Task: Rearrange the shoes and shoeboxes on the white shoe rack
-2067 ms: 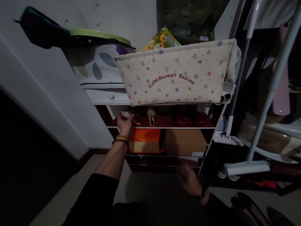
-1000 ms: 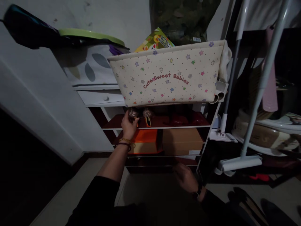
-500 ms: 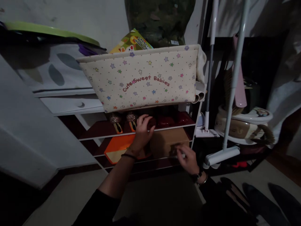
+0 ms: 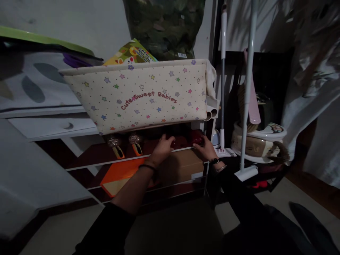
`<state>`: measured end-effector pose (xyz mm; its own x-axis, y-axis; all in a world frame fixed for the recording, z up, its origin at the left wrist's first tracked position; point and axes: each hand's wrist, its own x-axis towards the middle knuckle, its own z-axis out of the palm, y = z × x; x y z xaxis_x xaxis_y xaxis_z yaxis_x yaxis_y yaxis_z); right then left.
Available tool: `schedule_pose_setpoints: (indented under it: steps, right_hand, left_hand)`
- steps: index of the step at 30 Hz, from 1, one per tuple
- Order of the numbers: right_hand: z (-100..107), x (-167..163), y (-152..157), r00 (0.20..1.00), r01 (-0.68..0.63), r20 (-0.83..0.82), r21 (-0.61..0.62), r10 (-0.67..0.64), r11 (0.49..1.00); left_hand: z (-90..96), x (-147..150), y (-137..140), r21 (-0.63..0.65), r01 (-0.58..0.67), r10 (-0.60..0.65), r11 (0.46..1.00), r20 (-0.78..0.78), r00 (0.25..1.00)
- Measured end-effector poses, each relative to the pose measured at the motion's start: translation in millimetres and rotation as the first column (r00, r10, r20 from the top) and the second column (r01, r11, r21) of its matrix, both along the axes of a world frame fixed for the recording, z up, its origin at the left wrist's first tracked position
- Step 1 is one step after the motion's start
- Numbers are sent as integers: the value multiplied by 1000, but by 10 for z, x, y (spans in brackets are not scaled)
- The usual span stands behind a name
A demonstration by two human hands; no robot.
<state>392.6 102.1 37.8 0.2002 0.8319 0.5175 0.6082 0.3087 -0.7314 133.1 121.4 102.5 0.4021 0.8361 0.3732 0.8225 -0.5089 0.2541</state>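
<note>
On the dark red upper shelf (image 4: 91, 156), my right hand (image 4: 206, 149) grips a glossy red shoe (image 4: 196, 136), thumb in front and fingers at its far side. Left of it, my left hand (image 4: 163, 148) has its fingers curled on another dark red shoe (image 4: 174, 142), partly hidden by the hand and shadow. Farther left stand two glittery shoes, one (image 4: 113, 142) beside the other (image 4: 135, 139), with orange-edged insoles. A cream fabric basket (image 4: 148, 85) printed with stars overhangs the shelf and shades its back.
Below are an orange box (image 4: 122, 173) and a brown cardboard box (image 4: 182, 164). A flat mop (image 4: 222, 106) and a pale long-handled roller (image 4: 247, 113) stand at the right, before a tan-and-white pot-like container (image 4: 247, 143). Dark shoes (image 4: 305, 216) lie on the floor.
My right hand has risen from in front of the cardboard box to the red shoe. My left hand has shifted right along the shelf. The view has turned a little to the right.
</note>
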Motion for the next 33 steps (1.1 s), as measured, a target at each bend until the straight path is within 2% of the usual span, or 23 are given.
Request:
schedule_pose_setpoints:
  steps: [4,6,7,9,11,13,16,18,21,25,29,33]
  right_hand:
    - [44,-34,-16,998,56,6,-26,-56,998]
    - [94,-84,-19,997,80,-3,-49,-80,996]
    - [126,-122,-18,997,77,-18,-52,-78,996]
    - [211,-227,-4,998,39,-58,-30,-41,999]
    - [316,-363,25,996,-4,-84,3,5,1000]
    - [428,-513,57,998,-17,-65,5,18,1000]
    - [564,-726,77,999,-1,41,-3,1,1000]
    - [615,-848,57,993,-11,120,37,6,999]
    - [647,-996,5,978,-10,209,79,-7,997]
    - [661,-1099,1,953,18,301,42,-30,999]
    - [577,-1079,68,964,-24,267,69,5,997]
    - [362,-1067,104,981,-76,186,80,61,994]
  left_hand:
    - [47,-255,48,78,-22,6,997,199,980]
    - [23,-364,78,107,-76,28,991,391,920]
    - [-4,-403,94,105,-110,42,988,506,861]
    - [-75,-447,129,70,-161,63,984,716,696]
    - [-142,-452,161,23,-164,71,986,835,546]
    - [-181,-433,188,1,-167,83,986,867,491]
    - [-189,-399,207,-8,-200,114,980,843,526]
    - [-182,-387,202,8,-221,119,975,823,555]
    - [-167,-388,174,62,-211,79,976,796,601]
    - [-116,-387,158,65,-221,107,973,723,683]
    - [-96,-374,187,17,-210,148,977,654,741]
    - [-208,-393,211,56,-179,96,982,670,736]
